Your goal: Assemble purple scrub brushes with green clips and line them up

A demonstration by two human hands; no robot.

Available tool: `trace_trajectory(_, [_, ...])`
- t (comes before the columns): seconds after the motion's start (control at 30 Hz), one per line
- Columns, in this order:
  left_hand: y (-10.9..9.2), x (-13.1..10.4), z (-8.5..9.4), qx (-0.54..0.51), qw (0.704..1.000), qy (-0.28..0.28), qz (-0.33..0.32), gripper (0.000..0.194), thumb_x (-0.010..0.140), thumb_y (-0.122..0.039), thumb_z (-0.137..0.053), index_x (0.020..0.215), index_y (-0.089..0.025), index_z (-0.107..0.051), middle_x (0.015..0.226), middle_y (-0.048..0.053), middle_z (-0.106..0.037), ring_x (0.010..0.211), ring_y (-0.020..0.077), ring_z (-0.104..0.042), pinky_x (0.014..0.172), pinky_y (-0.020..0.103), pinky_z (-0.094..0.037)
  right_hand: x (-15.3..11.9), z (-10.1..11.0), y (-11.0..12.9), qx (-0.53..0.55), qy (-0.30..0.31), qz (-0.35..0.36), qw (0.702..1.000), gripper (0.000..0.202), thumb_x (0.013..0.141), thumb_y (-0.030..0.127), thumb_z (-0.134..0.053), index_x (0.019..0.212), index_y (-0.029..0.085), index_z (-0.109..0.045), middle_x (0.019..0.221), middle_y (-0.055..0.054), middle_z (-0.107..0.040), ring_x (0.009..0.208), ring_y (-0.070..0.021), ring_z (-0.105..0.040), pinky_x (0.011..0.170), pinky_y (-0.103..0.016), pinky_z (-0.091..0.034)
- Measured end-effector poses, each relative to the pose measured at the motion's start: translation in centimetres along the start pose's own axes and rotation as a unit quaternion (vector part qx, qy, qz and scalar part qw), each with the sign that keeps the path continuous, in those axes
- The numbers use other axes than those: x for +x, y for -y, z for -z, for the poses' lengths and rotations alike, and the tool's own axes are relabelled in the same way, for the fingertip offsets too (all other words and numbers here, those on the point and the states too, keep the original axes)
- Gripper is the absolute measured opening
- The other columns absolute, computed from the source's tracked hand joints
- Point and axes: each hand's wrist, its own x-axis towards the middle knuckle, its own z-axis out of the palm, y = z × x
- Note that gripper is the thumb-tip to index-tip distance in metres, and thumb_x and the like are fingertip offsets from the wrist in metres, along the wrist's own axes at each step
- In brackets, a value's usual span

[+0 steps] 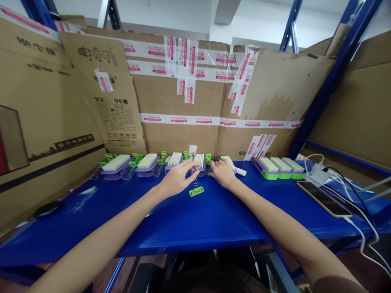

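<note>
My left hand (181, 176) is in front of the middle of a row of brushes, fingers bent and thumb apart, with a gap between them. Just beyond its fingertips stands a cream-bristled brush (199, 160) on a purple base. My right hand (223, 173) lies palm down with curled fingers over another brush (229, 162). Its bristles show behind the fingers and a white stick-like end (241, 171) juts out to the right; the grip underneath is partly hidden. A green card tag (196, 191) lies on the table between my hands, with clear plastic behind it.
More brushes (147, 161) with green clips and clear plastic line the left back. Three bristle blocks (281, 165) in green and purple holders sit at right. A phone (324, 198), white charger (319, 174) and cables occupy the right side. Cardboard walls (180, 97) enclose the blue table (195, 224).
</note>
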Motion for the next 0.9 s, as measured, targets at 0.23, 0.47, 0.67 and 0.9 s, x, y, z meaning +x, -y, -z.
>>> trace_trajectory(0.23, [0.1, 0.1, 0.4, 0.023, 1.0, -0.011, 0.008, 0.023, 0.117, -0.037, -0.06, 0.133, -0.025, -0.07, 0.118, 0.006, -0.079, 0.09, 0.0204, -0.076, 0.091, 0.038, -0.061, 0.2, 1.6, -0.9, 0.007, 0.015, 0.042, 0.999, 0.054, 0.116, 0.058, -0.059, 0.143, 0.011, -0.063, 0.125, -0.023, -0.081, 0.118, -0.0365, -0.078, 0.122, -0.052, -0.039])
trace_trajectory(0.47, [0.0, 0.2, 0.8, 0.021, 0.998, -0.013, 0.059, 0.021, 0.115, -0.043, -0.062, 0.113, -0.025, -0.071, 0.085, -0.002, -0.075, 0.069, 0.0182, -0.068, 0.071, 0.032, -0.053, 0.9, 3.4, -1.4, 0.019, -0.011, 0.066, 0.998, 0.034, 0.119, 0.044, -0.058, 0.132, 0.015, -0.069, 0.127, -0.02, -0.081, 0.12, -0.0335, -0.075, 0.115, -0.046, -0.04])
trace_trajectory(0.67, [0.1, 0.4, 0.5, -0.065, 0.996, -0.015, 0.067, 0.023, 0.115, -0.044, -0.063, 0.106, -0.024, -0.07, 0.081, -0.002, -0.071, 0.069, 0.0168, -0.065, 0.07, 0.031, -0.053, -0.9, 4.4, -1.7, 0.064, -0.063, 0.059, 0.994, 0.041, 0.124, 0.039, -0.037, 0.125, 0.018, -0.072, 0.114, -0.015, -0.082, 0.106, -0.0303, -0.071, 0.1, -0.042, -0.04])
trace_trajectory(0.9, [0.7, 0.4, 0.2, -0.11, 0.98, -0.13, 0.101, 0.024, 0.108, -0.047, -0.074, 0.106, -0.023, -0.07, 0.09, 0.001, -0.075, 0.077, 0.017, -0.072, 0.074, 0.032, -0.059, -2.3, 5.4, 1.1, 0.167, -0.151, 0.107, 0.968, 0.054, 0.122, 0.054, -0.043, 0.149, 0.013, -0.065, 0.107, -0.016, -0.079, 0.103, -0.0326, -0.071, 0.096, -0.044, -0.043])
